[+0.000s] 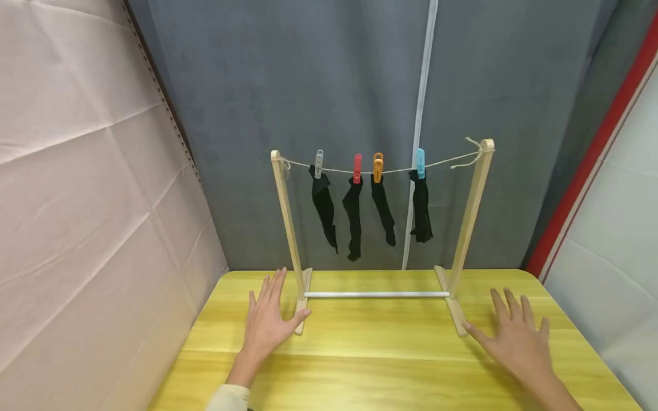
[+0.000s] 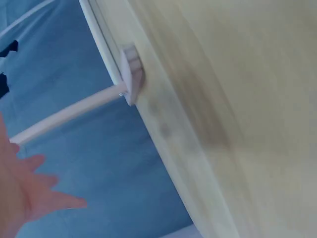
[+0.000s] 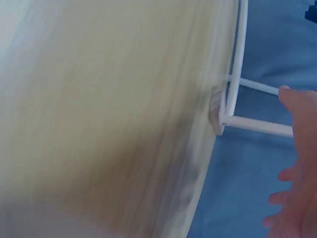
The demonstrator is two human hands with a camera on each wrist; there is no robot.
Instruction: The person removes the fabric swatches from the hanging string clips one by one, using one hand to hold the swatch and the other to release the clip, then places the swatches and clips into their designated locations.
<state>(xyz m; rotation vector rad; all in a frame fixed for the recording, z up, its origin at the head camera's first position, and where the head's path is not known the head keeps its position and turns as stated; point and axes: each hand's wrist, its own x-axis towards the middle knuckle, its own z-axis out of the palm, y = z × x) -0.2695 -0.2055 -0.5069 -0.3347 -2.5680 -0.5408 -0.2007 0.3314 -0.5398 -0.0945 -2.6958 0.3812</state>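
A small wooden clothesline stand [image 1: 472,217] stands on the table with a string [image 1: 396,170] tied between its posts. Several black socks [image 1: 323,202] hang from the string, held by a grey clothespin [image 1: 319,164], a red clothespin [image 1: 357,168], an orange clothespin [image 1: 378,167] and a light blue clothespin [image 1: 421,163]. My left hand [image 1: 269,319] is spread beside the stand's left foot [image 1: 307,279], its thumb overlapping that foot in the head view. Beyond the right foot [image 1: 454,311], my right hand [image 1: 519,345] has its fingers apart, thumb near the foot's end. Whether either thumb touches is unclear.
A white crossbar [image 1: 377,294] joins the stand's feet low down. The yellow wood-grain table [image 1: 375,365] has a grey curtain [image 1: 231,114] behind it. Pale cloth [image 1: 92,188] hangs at the left, and a white panel with a red edge [image 1: 598,151] at the right.
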